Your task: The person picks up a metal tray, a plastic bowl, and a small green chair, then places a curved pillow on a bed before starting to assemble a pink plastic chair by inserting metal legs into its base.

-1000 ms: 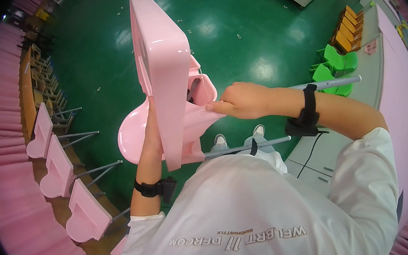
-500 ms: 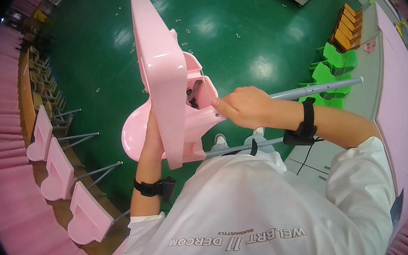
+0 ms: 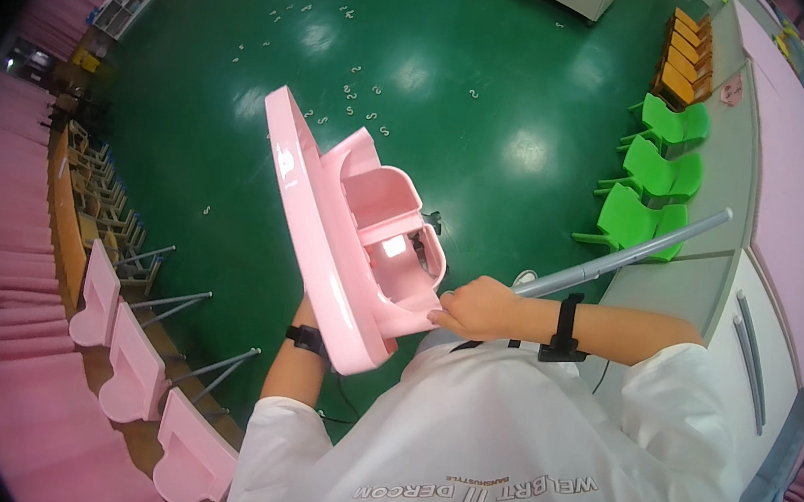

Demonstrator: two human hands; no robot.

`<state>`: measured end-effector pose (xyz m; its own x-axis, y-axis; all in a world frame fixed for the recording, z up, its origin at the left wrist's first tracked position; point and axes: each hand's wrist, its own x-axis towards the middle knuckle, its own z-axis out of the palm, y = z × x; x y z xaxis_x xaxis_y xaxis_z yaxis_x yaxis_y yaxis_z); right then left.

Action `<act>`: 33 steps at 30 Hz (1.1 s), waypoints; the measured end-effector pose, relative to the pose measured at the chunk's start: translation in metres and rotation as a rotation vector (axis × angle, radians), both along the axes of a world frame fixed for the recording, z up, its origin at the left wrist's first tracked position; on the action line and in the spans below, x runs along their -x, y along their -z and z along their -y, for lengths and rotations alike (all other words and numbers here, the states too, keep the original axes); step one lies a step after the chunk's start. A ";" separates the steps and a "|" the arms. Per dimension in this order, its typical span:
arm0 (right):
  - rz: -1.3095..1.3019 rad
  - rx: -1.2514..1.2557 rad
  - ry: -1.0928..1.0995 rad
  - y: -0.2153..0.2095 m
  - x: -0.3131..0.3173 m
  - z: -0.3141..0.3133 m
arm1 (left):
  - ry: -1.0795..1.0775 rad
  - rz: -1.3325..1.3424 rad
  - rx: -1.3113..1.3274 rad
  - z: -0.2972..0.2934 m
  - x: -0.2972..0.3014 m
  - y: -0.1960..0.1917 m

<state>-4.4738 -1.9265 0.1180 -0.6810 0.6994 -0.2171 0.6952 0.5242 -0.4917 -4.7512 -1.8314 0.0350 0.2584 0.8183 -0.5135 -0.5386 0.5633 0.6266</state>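
A pink plastic high chair (image 3: 323, 252) is tilted in front of me, its broad flat tray side turned left and its hollow seat side facing right. My right hand (image 3: 482, 307) is closed at the lower right corner of the seat, thumb on the pink edge. Just behind this hand, a grey metal tube leg (image 3: 619, 259) slants out to the upper right; where it joins the seat is hidden. My left forearm (image 3: 294, 373) goes up behind the tray, which covers the left hand and its fingers.
Along the left wall stands a row of similar pink high chairs (image 3: 135, 371) with grey legs. Green chairs (image 3: 664, 172) and wooden chairs (image 3: 684, 60) line the right side by a white cabinet (image 3: 711, 326). Two grey tubes (image 3: 751, 365) rest there. Small pale pieces (image 3: 350, 94) dot the green floor.
The high chair has come lower and rotated, so its seat hollow now shows more. My right hand has moved down along with the grey leg. My left hand is now hidden further behind the tray.
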 end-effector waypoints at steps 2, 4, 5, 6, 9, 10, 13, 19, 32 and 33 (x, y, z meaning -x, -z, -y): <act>0.009 0.021 -0.048 0.022 -0.008 -0.004 | 0.000 0.009 0.034 -0.001 -0.008 0.018; 0.009 0.273 -0.089 0.032 -0.012 -0.006 | -0.004 0.005 0.045 -0.004 -0.016 0.028; -0.033 0.385 -0.043 0.035 -0.012 -0.006 | -0.010 -0.002 0.042 -0.008 -0.018 0.032; -0.034 0.387 -0.046 0.046 -0.012 -0.006 | -0.012 -0.014 0.039 -0.012 -0.019 0.034; -0.052 0.586 -0.128 0.062 -0.013 -0.021 | -0.007 -0.100 0.007 -0.027 -0.022 0.026; -0.055 0.573 -0.133 0.080 -0.014 -0.036 | -0.007 -0.153 -0.009 -0.033 -0.021 0.020; -0.546 0.817 0.325 0.127 -0.014 -0.088 | -0.115 -0.355 -0.053 -0.041 -0.024 0.002; -1.127 1.185 0.603 0.113 -0.010 -0.221 | 0.077 -0.713 -0.288 -0.036 0.009 0.026; -1.301 1.285 0.929 0.074 0.028 -0.129 | 0.264 -0.951 -0.394 -0.005 0.029 0.049; -1.240 1.136 0.890 0.096 0.052 -0.109 | 0.146 -0.140 -0.093 -0.018 0.038 0.044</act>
